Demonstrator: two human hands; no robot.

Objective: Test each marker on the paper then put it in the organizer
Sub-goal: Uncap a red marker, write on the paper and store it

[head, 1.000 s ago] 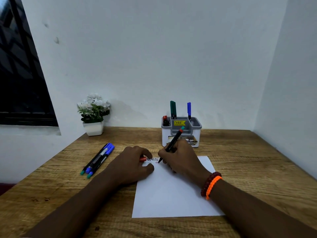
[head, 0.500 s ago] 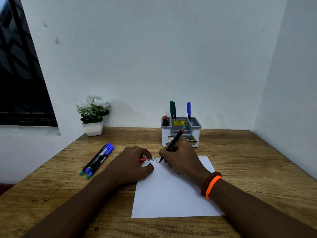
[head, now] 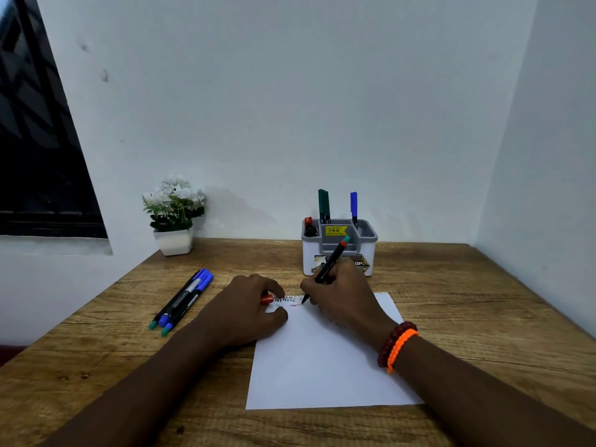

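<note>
Red cap (head: 267, 299) pinched in my left hand (head: 248, 312), right hand (head: 338, 296) fingers clamped on the marker (head: 325, 267) near the organizer (head: 338, 250); hard pressing could tear the paper (head: 322, 366).

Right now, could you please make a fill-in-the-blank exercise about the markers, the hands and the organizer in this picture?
1. The right hand holds a black marker whose tip touches the ____.
2. The left hand holds a cap of ____ colour.
3. The spare markers lie on the table to the ____ of the paper.
4. The organizer stands ____ the paper.

Missing words: paper; red; left; behind
</note>
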